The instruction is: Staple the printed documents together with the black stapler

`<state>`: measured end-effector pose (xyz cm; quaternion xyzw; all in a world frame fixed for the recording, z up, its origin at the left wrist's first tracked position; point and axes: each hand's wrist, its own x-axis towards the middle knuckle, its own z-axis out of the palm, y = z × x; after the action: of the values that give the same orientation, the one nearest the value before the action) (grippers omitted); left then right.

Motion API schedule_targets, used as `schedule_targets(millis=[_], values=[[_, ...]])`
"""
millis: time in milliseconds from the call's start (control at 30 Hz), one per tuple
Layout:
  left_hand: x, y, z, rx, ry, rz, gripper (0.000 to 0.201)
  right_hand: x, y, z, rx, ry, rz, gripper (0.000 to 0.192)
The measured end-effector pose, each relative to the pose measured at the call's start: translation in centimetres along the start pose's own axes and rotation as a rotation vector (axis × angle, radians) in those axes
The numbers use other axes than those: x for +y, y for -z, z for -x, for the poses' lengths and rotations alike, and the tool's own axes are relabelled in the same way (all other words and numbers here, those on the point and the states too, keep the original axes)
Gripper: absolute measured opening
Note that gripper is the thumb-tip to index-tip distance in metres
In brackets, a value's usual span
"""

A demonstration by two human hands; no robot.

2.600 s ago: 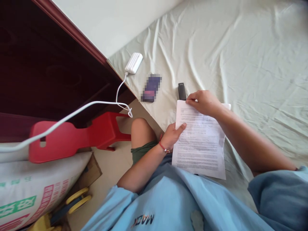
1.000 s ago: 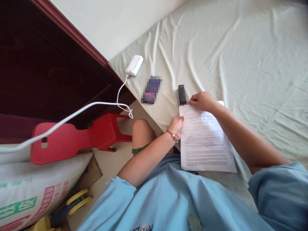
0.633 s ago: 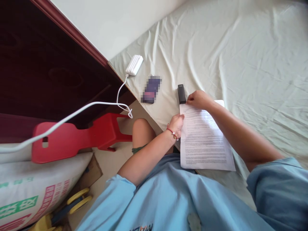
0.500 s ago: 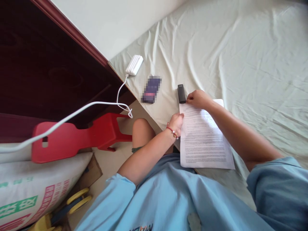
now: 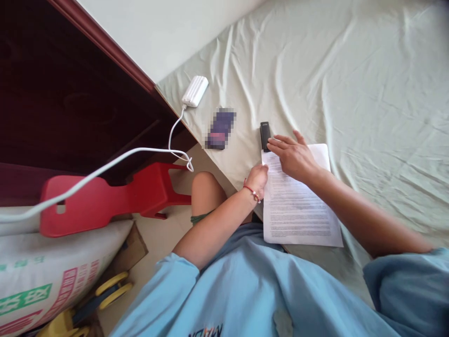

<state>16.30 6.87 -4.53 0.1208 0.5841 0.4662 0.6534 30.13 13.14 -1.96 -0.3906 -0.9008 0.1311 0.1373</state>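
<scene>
The paper sheets lie on the bed sheet at the near edge of the bed. The right hand rests flat on their far part, fingertips touching the stapler just beyond the top left corner. The left hand is at the sheets' left edge. Left of the stapler lies the phone, and farther left the power bank, its cable running off the bed over the stool.

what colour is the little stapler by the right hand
Black, seen in the head view: the stapler lies at the right hand fingertips.
</scene>
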Motion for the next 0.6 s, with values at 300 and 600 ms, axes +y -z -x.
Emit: schedule_targets(millis=[300, 600], values=[[-0.1, -0.2, 0.5, -0.007, -0.033, -0.018, 0.013, 0.1, -0.7, 0.7, 0.053, -0.083, -0.034, 0.055], [-1.9, 3.5, 3.5, -0.028, -0.223, 0.019, 0.020, 3.5, 1.9, 9.0, 0.574, -0.604, -0.263, 0.047]])
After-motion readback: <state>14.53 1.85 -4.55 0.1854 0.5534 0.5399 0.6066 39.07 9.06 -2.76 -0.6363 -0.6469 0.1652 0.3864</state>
